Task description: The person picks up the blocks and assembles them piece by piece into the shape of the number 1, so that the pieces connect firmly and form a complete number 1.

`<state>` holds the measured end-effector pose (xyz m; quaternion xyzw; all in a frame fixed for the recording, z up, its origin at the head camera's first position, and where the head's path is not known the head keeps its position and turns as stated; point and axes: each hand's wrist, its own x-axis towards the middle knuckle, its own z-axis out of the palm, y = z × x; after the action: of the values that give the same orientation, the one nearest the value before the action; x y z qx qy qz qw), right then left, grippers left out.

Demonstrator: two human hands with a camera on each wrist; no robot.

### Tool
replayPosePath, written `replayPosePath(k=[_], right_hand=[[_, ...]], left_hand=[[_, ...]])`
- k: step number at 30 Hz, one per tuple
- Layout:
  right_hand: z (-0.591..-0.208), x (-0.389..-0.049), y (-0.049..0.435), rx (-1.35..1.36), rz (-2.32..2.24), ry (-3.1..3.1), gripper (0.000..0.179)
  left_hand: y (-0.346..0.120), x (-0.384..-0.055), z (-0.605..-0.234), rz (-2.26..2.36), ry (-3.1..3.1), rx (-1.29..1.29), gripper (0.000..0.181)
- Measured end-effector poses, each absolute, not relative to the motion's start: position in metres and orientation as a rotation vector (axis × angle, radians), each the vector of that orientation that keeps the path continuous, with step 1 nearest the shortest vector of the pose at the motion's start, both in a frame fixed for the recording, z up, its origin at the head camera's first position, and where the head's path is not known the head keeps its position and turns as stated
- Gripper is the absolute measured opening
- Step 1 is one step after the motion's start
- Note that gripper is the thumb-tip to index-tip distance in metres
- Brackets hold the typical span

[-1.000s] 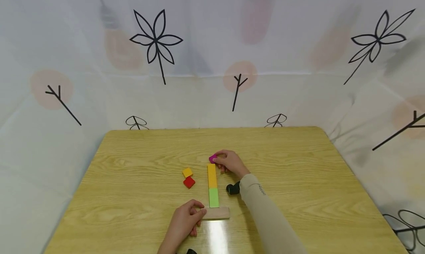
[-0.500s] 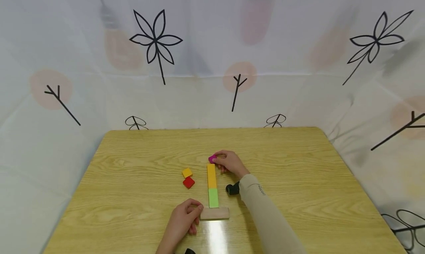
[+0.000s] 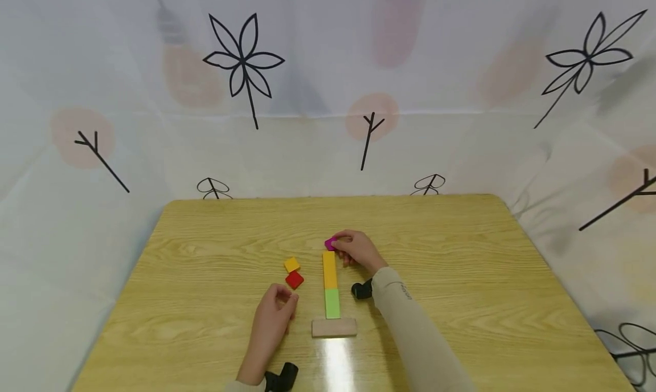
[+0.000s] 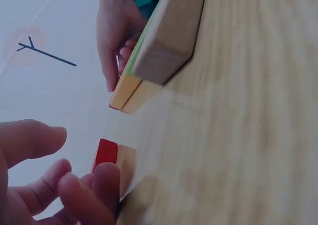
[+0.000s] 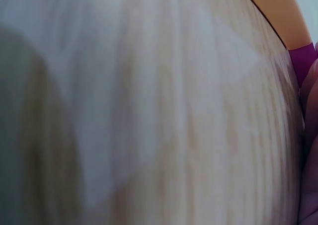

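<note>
My right hand (image 3: 359, 249) pinches a small purple block (image 3: 329, 244) at the far end of a long orange block (image 3: 329, 269). In the right wrist view that purple block (image 5: 301, 61) meets the orange one's end. A light green block (image 3: 332, 303) continues the row toward me, ending at a plain wooden block (image 3: 334, 327) laid crosswise. My left hand (image 3: 274, 313) holds nothing, its thumb and fingers apart just short of a small red block (image 3: 294, 280). The left wrist view has the red block (image 4: 106, 152) partly behind the fingertips.
A small yellow block (image 3: 291, 265) touches the red one's far corner. All the blocks lie on a wood-grain table (image 3: 435, 232), with a patterned cloth (image 3: 307, 152) hanging behind it. Black wrist cameras (image 3: 282, 376) stick out beside both hands.
My left hand has let go of the plain wooden block's left end and moved away from me and left, toward the red block. The right hand stays at the purple block.
</note>
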<state>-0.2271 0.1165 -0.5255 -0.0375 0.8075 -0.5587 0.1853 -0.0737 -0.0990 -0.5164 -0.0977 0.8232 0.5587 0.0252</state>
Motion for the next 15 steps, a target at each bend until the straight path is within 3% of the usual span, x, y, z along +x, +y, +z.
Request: replayPosePath(k=[8, 15], right_hand=[[-0.524, -0.228, 0.115, -0.08, -1.552, 2.28, 0.03], [-0.526, -0.229, 0.117, -0.073, -1.568, 2.273, 0.029]], left_hand=[[-0.103, -0.091, -0.512, 1.586, 2.56, -0.257, 0.046], [-0.103, -0.102, -0.509, 1.442, 2.611, -0.206, 0.053]])
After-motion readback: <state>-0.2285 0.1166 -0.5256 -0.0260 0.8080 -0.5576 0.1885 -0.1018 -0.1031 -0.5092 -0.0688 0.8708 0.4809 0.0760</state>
